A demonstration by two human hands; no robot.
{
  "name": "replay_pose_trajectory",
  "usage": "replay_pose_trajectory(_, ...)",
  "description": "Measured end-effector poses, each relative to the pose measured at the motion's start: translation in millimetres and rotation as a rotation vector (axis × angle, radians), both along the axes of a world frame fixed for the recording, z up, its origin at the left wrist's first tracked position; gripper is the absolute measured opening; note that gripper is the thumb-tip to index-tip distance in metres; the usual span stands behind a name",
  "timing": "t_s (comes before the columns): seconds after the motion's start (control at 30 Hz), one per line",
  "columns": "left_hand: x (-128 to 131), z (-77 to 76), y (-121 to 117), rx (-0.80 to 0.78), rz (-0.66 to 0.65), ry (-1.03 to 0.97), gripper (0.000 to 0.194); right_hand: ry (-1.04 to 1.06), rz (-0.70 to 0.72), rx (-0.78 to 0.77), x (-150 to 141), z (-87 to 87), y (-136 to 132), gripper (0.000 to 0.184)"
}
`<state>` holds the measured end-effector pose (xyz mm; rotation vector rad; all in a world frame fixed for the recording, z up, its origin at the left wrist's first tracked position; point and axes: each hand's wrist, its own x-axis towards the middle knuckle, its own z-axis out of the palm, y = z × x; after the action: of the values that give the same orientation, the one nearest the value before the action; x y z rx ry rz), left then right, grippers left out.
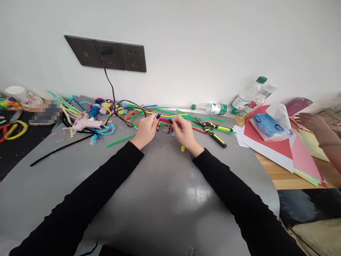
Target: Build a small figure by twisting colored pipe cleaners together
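A pink pipe cleaner (164,121) spans the short gap between my two hands, above the grey mat. My left hand (146,129) pinches one end between thumb and fingers. The other end is pinched by my right hand (185,133). Just behind my hands lies a tangle of loose pipe cleaners, among them a green one (121,140). Pliers with black and yellow handles (213,134) rest to the right of my right hand. A small yellow fuzzy piece (182,148) is below that hand. My fingers partly cover the pink pipe cleaner.
On the left are a pink glue gun (85,122), a black pipe cleaner (61,149) and yellow-handled scissors (18,131). Plastic bottles (218,108) lie or lean by the wall. At right, another person's hand (310,122) is near coloured paper (305,153) and a tissue pack (270,126).
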<state>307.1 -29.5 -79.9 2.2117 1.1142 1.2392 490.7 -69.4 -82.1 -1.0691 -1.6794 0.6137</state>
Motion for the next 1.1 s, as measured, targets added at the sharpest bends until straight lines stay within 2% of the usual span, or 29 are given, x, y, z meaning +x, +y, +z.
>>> replay_pose_trajectory(0.53, 1, 1.6, -1, -0.040, -0.025, -0.010, 0.059, 0.009, 0.002, -0.001, 1, -0.9, 2, 0.043)
replay_pose_trajectory(0.8, -2, -4.8, 7, -0.098, -0.044, 0.004, 0.054, 0.007, -0.011, -0.029, 2, -1.5, 4, 0.043)
replay_pose_trajectory(0.9, -4, -7.7, 10, -0.005, -0.044, 0.065, 0.048, 0.012, -0.041, -0.089, 3, -2.8, 6, 0.042)
replay_pose_trajectory(1.0, -6, -9.5, 11, 0.121, -0.111, 0.119, 0.035, 0.018, -0.066, -0.147, 5, -6.0, 8, 0.037)
replay_pose_trajectory(1.1, -7, -10.9, 12, 0.176, -0.164, 0.181, 0.024, 0.014, -0.065, -0.181, 4, -9.3, 9, 0.035)
